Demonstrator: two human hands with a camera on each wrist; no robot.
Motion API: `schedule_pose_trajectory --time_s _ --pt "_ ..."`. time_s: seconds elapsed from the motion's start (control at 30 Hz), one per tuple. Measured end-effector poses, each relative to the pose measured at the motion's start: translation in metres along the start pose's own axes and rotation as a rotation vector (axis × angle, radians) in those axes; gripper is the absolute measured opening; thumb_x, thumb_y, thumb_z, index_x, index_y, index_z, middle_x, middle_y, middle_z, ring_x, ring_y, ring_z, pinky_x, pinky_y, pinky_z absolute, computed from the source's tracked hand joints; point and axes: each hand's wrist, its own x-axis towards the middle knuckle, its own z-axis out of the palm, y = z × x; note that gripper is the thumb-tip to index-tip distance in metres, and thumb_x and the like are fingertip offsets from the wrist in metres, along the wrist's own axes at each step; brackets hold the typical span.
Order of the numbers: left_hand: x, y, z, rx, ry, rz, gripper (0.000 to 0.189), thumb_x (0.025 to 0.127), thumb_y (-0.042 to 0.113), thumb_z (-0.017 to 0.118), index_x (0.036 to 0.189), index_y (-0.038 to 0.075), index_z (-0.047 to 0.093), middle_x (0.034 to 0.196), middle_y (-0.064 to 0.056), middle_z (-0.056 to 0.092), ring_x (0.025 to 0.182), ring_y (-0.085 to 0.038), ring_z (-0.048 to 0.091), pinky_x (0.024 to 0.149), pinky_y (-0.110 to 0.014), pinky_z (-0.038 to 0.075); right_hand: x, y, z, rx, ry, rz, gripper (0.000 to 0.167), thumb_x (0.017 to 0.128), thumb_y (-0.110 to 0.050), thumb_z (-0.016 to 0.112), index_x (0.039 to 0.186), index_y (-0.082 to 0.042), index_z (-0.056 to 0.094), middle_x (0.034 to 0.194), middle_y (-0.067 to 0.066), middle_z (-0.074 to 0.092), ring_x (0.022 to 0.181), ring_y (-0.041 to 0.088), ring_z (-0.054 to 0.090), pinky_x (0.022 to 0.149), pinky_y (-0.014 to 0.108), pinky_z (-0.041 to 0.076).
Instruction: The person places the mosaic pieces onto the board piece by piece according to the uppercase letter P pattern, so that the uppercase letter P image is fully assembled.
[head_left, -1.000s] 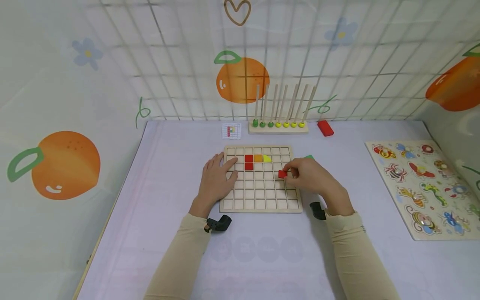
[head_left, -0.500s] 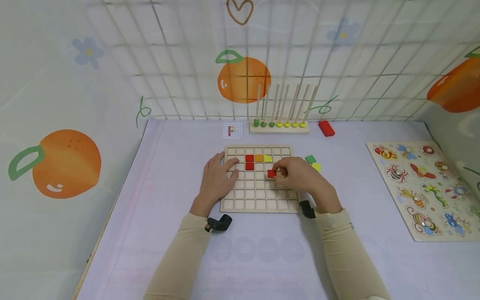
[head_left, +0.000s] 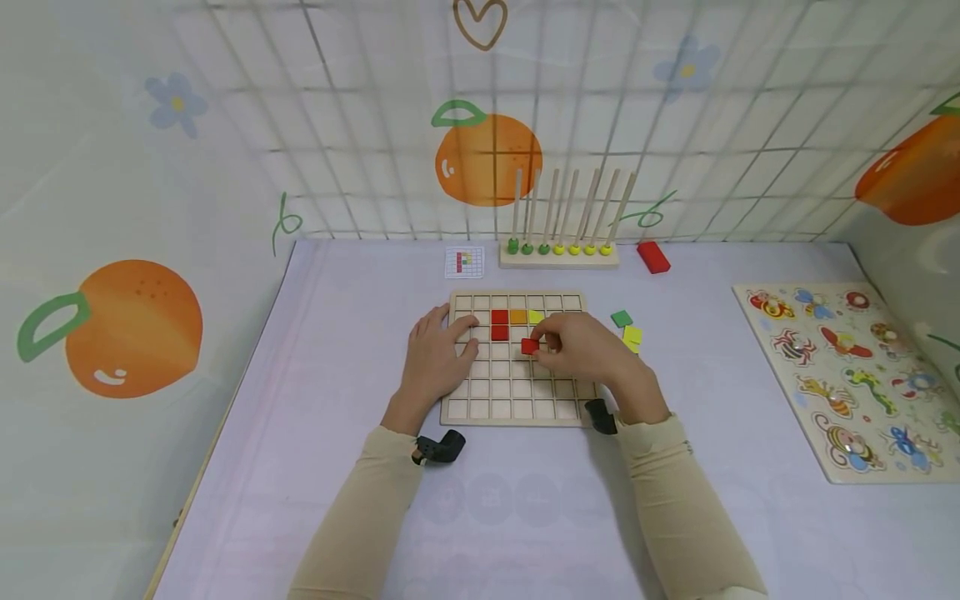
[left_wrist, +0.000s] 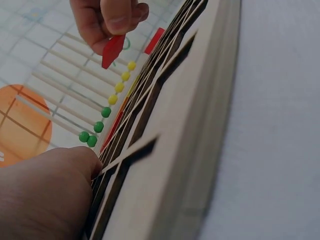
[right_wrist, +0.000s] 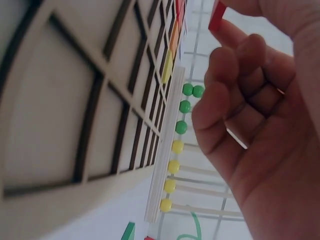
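Between thumb and finger, my right hand (head_left: 588, 346) pinches a red square tile (head_left: 529, 347) over the middle of a wooden grid board (head_left: 521, 421). In the left wrist view that red tile (left_wrist: 113, 51) hangs above the board, apart from it. My left hand (head_left: 435, 358) rests on the board's left edge with its fingers spread. Two red tiles (head_left: 499, 325) sit one below the other in the grid's upper cells. Beside the upper one lie an orange tile (head_left: 517, 317) and a yellow piece (head_left: 535, 317), partly close to my right fingers.
Right of the board lie a green tile (head_left: 621, 318) and yellow tiles (head_left: 632, 335). Behind it stand a pattern card (head_left: 464, 262), a peg rack (head_left: 558, 260) with green and yellow beads, and a red block (head_left: 653, 257). An insect puzzle board (head_left: 847, 375) lies at far right.
My right hand has moved left across the board with the red tile, uncovering the green and yellow tiles on the table. My left hand has stayed in place.
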Motion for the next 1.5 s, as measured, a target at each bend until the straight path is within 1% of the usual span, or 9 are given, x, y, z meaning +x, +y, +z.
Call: schedule_pose_trajectory --time_s 0.17,0.27,0.43,0.6,0.77,1.0,1.17,1.5 --pt "0.0 0.0 0.0 0.006 0.002 0.002 0.035 0.101 0.034 0.055 0.134 0.028 0.064 0.16 -0.017 0.039 0.152 -0.037 0.031 0.125 -0.057 0.024 0.005 -0.005 0.005 0.011 0.014 -0.023 0.014 0.086 -0.016 0.071 0.099 -0.011 0.074 0.068 -0.001 0.05 0.069 0.016 0.05 0.063 0.031 0.04" --pt "0.0 0.0 0.0 0.009 0.003 -0.003 0.035 0.101 0.034 0.055 0.134 0.028 0.064 0.16 -0.016 0.039 0.152 -0.036 0.031 0.125 -0.057 0.024 0.009 -0.008 0.008 0.019 0.008 -0.032 0.013 0.087 -0.017 0.072 0.098 -0.012 0.073 0.067 -0.001 0.049 0.069 0.016 0.05 0.063 0.03 0.04" --pt "0.001 0.0 0.001 0.01 -0.001 -0.015 0.034 0.101 0.036 0.056 0.133 0.029 0.064 0.16 -0.016 0.038 0.152 -0.036 0.031 0.125 -0.057 0.023 0.014 -0.013 0.012 0.019 -0.005 -0.012 0.014 0.086 -0.017 0.07 0.099 -0.012 0.073 0.066 -0.001 0.05 0.066 0.015 0.05 0.062 0.03 0.041" --pt "0.001 0.001 0.0 0.011 -0.006 -0.012 0.035 0.101 0.036 0.055 0.134 0.03 0.064 0.16 -0.015 0.038 0.152 -0.036 0.03 0.125 -0.056 0.023 0.017 -0.016 0.015 0.008 0.001 0.0 0.015 0.087 -0.017 0.07 0.1 -0.012 0.074 0.066 -0.001 0.051 0.065 0.015 0.051 0.062 0.03 0.041" --pt "0.001 0.002 -0.002 0.006 -0.001 -0.009 0.034 0.101 0.035 0.054 0.133 0.029 0.064 0.16 -0.016 0.038 0.151 -0.037 0.031 0.125 -0.057 0.023 0.021 -0.017 0.018 -0.014 -0.002 0.015 0.015 0.089 -0.019 0.071 0.101 -0.012 0.074 0.066 -0.001 0.051 0.067 0.015 0.051 0.064 0.031 0.041" --pt "0.0 0.002 -0.002 -0.001 -0.008 -0.01 0.034 0.101 0.035 0.054 0.133 0.028 0.064 0.16 -0.015 0.038 0.151 -0.036 0.031 0.125 -0.057 0.023 0.026 -0.021 0.025 -0.018 -0.039 0.049 0.018 0.09 -0.021 0.072 0.105 -0.011 0.074 0.066 -0.002 0.051 0.07 0.016 0.052 0.066 0.031 0.04" --pt "-0.001 0.002 -0.002 -0.005 -0.006 -0.007 0.035 0.101 0.035 0.054 0.133 0.028 0.064 0.16 -0.015 0.038 0.151 -0.036 0.031 0.125 -0.057 0.023 0.029 -0.023 0.027 -0.041 -0.05 0.063 0.021 0.091 -0.023 0.073 0.108 -0.011 0.074 0.068 -0.002 0.052 0.073 0.017 0.053 0.068 0.032 0.041" --pt "0.0 0.0 -0.002 -0.01 0.0 -0.004 0.033 0.101 0.035 0.054 0.132 0.029 0.064 0.16 -0.015 0.038 0.151 -0.036 0.032 0.125 -0.056 0.023 0.03 -0.024 0.028 -0.064 -0.068 0.062 0.022 0.092 -0.023 0.073 0.111 -0.012 0.075 0.068 -0.002 0.053 0.073 0.017 0.054 0.069 0.032 0.042"
